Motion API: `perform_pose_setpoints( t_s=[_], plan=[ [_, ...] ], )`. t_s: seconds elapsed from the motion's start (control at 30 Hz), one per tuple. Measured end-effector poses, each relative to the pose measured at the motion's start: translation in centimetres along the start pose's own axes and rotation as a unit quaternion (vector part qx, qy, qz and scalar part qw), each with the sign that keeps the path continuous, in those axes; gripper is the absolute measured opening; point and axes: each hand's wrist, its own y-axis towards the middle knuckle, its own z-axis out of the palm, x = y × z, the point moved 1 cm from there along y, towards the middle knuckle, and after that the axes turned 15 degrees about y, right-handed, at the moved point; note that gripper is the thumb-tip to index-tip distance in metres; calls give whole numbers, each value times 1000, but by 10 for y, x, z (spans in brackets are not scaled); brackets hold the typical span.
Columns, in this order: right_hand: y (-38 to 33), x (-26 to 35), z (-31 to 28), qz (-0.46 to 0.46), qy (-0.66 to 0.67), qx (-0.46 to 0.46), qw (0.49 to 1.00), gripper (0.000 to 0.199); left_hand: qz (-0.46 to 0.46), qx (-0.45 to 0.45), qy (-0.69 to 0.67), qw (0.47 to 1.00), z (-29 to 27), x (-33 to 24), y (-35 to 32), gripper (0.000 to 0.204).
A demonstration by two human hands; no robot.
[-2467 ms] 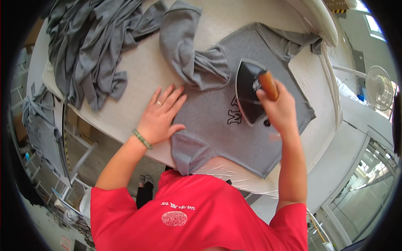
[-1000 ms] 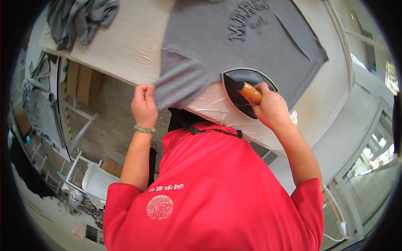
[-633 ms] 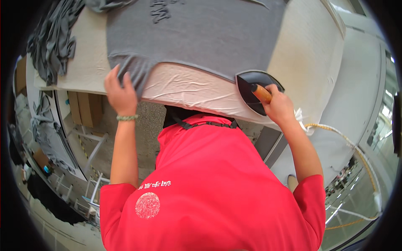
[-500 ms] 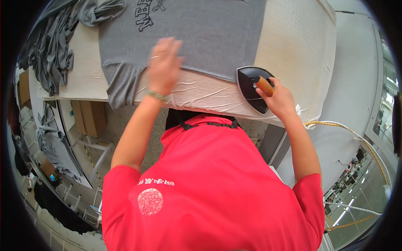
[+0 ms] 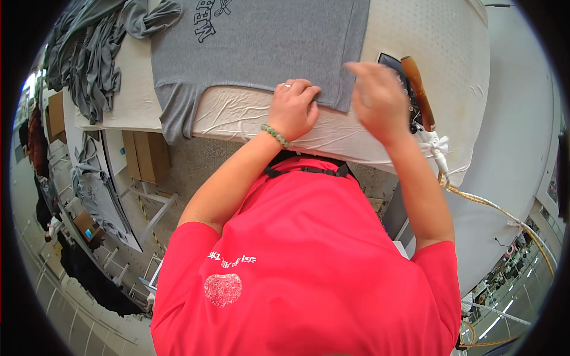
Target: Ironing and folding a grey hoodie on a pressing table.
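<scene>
A grey shirt (image 5: 267, 47) with dark lettering lies spread over the padded ironing table, one sleeve (image 5: 178, 110) hanging past the near edge. My left hand (image 5: 294, 110), a beaded bracelet at its wrist, has its fingers curled together on the shirt's near side edge. My right hand (image 5: 383, 104) is off the iron and above the shirt's right end, near the hem. Motion blurs its fingers, so their grip is unclear. Just beyond it, the black iron (image 5: 394, 62) with a wooden handle (image 5: 417, 89) rests on the table, partly hidden by that hand.
More grey garments (image 5: 89, 65) are heaped at the table's far left. A cable and hose (image 5: 493, 204) run from the iron over the right edge. Below on the left are a cardboard box (image 5: 145, 155) and a board with a grey garment (image 5: 98, 193).
My right hand has let go of the iron, which now sits farther right and away from me. My left hand has come right and down onto the shirt's edge.
</scene>
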Motion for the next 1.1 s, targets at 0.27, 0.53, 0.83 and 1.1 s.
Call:
perform_pose_setpoints(
  t_s=[0.27, 0.53, 0.83, 1.1],
  plan=[
    [-45, 2, 41, 354, 212, 23, 910, 28, 45, -8, -14, 999, -9, -20, -30, 23],
    [41, 147, -111, 51, 768, 28, 637, 24, 38, -62, -31, 997, 2, -9, 9, 19],
    [37, 155, -109, 46, 843, 130, 520, 26, 93, -5, -11, 996, 15, -19, 7, 17],
    [-37, -5, 50, 403, 225, -6, 887, 27, 67, 100, -41, 992, 10, -9, 21, 13]
  ],
)
